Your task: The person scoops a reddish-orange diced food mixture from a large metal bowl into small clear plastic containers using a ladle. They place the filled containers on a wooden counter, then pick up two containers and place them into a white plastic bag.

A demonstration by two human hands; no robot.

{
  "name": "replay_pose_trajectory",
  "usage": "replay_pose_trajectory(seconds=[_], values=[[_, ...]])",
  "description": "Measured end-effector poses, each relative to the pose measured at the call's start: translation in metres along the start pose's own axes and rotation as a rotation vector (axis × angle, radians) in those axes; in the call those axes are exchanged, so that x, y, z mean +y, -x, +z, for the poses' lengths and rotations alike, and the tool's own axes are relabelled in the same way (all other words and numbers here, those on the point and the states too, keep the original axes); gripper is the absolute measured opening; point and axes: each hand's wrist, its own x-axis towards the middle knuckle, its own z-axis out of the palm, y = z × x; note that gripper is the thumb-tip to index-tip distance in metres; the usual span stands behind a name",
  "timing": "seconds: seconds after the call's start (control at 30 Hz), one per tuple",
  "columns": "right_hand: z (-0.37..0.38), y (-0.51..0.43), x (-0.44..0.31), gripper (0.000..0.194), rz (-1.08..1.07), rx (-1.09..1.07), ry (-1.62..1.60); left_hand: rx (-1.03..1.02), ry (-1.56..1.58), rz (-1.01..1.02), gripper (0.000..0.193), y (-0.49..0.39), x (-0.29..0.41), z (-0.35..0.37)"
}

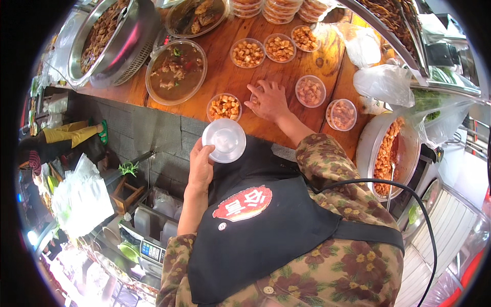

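My left hand [201, 165] holds a round translucent plastic lid [224, 140] in front of the table edge, thumb on its face; whether it is one lid or a stack I cannot tell. My right hand [269, 101] spreads over a small clear plastic cup [256, 94], thumb and forefinger at its rim, covering most of it. Just left of it is an uncovered cup of reddish diced food [224, 107]. On the right sit a lidded cup [310, 91] and another cup [341, 115] with a lid lying slightly off-centre over it.
Three filled cups [280, 48] stand farther back, before stacked packed containers [282, 9]. Two large bowls of stewed food [176, 72] and a steel basin [111, 46] are at left. A white tub of diced food [364, 153] with a spoon stands right. A black cable [420, 199] arcs nearby.
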Motion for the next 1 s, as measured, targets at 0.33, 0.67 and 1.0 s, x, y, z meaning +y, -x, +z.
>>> replay_pose_trajectory(seconds=[0.33,0.67,1.0], values=[[-0.011,0.05,0.047,0.017,0.219,0.015,-0.429,0.143,0.16,-0.109,0.039,0.001,-0.025,-0.025],[-0.079,0.068,0.121,0.027,0.592,0.249,-0.092,0.119,0.479,-0.037,0.049,-0.071,-0.026,-0.036],[-0.086,0.068,0.022,0.048,0.151,0.263,-0.325,-0.023,0.341,-0.193,0.048,-0.091,-0.047,0.024]])
